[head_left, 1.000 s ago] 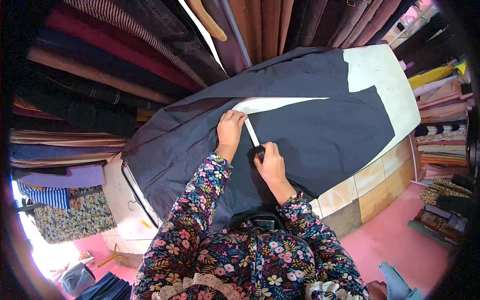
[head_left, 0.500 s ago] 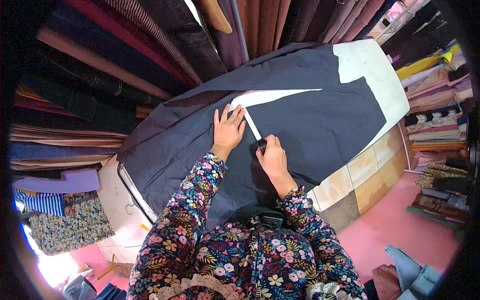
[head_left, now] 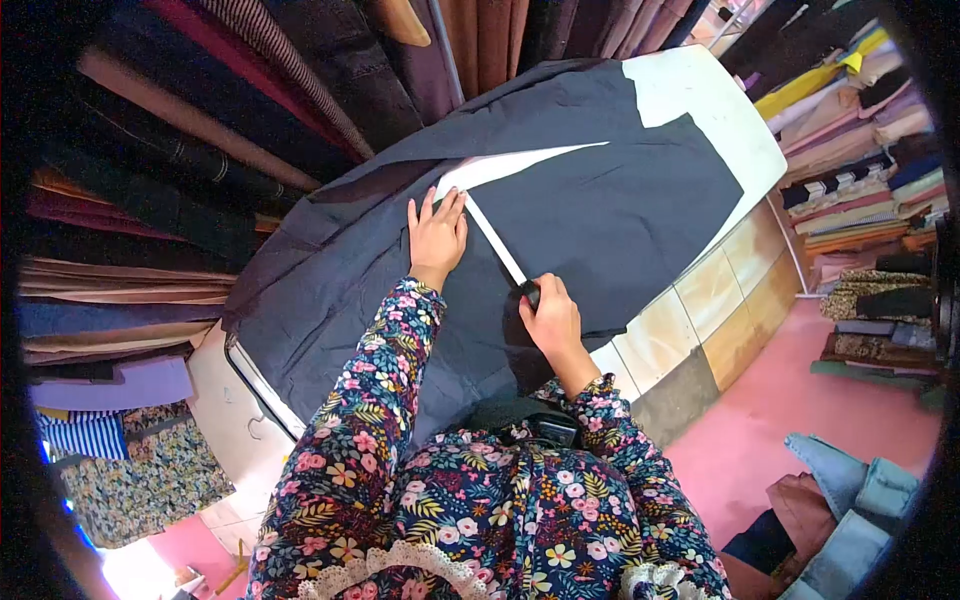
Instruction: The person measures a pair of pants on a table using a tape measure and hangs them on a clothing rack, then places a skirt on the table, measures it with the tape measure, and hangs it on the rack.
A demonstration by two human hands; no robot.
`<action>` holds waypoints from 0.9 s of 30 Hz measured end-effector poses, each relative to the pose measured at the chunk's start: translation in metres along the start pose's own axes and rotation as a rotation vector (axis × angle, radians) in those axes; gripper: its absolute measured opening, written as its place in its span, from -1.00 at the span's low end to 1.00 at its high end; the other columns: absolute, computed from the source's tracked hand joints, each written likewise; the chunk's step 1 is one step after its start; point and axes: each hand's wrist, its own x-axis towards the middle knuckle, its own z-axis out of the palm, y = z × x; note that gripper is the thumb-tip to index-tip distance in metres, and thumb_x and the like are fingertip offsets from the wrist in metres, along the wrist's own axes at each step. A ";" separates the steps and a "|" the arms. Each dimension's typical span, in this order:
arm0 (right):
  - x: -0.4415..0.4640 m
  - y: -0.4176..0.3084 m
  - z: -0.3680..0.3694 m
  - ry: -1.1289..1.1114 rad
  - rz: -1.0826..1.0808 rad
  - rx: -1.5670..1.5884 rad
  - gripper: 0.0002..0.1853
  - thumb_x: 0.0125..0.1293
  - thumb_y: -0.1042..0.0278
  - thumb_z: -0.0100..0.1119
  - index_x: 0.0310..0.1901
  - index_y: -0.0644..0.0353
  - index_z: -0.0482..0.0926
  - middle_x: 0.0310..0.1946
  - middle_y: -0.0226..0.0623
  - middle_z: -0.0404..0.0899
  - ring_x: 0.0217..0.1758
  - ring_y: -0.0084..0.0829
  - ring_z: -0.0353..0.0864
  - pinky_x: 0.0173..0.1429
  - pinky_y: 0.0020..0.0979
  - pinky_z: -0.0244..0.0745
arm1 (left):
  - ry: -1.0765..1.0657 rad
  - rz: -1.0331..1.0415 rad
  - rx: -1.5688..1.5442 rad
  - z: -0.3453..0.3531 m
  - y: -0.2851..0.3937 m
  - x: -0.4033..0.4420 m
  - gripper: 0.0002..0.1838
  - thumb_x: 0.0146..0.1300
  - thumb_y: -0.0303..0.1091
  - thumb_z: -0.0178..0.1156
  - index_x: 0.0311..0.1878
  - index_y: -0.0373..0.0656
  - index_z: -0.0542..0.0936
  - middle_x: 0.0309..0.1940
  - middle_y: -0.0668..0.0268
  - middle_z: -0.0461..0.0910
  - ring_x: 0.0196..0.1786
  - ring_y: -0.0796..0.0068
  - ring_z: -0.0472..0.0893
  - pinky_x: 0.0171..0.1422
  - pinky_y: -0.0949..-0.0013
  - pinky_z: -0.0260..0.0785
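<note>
A dark grey trouser-like cloth (head_left: 610, 220) lies spread over a white table (head_left: 700, 75). Across it, a white tape (head_left: 495, 238) runs diagonally out of a small black case, looking like a tape measure. My right hand (head_left: 552, 318) is closed around that case, at the tape's lower end. At the upper end, my left hand (head_left: 437, 238) lies flat on the cloth with fingers stretched out, its fingertips beside or on the tape's tip. White tabletop shows through the gap in the cloth just beyond those fingertips.
Folded and hanging garments (head_left: 130, 270) crowd the left and far side. Stacked clothes (head_left: 870, 180) stand at the right. Folded jeans (head_left: 840, 550) lie on the pink floor (head_left: 720, 450) at the lower right. A wire hook (head_left: 255, 428) shows by the table's left edge.
More white tape shows between my hands, as my right hand has drawn away from my left along the cloth. The whole view has shifted slightly.
</note>
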 end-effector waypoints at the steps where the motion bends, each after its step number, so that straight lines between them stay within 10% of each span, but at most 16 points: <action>1: -0.005 0.001 -0.002 0.001 0.004 -0.018 -0.69 0.15 0.31 0.21 -0.11 0.20 0.38 -0.19 -0.03 0.50 -0.28 0.11 0.58 -0.20 -0.03 0.53 | 0.036 0.012 -0.009 0.002 -0.001 0.001 -0.60 0.30 -0.23 -0.01 0.20 -0.01 0.51 0.26 0.40 0.42 0.38 0.18 0.25 0.46 -0.14 -0.09; 27: -0.129 0.060 -0.023 0.146 0.077 0.014 -0.65 0.09 0.42 0.31 -0.08 0.18 0.47 -0.16 -0.12 0.54 -0.22 -0.07 0.61 -0.21 -0.23 0.53 | -0.039 0.004 0.042 0.004 -0.004 0.009 -0.58 0.34 -0.24 -0.05 0.25 0.02 0.48 0.31 0.44 0.38 0.42 0.21 0.21 0.50 -0.08 -0.14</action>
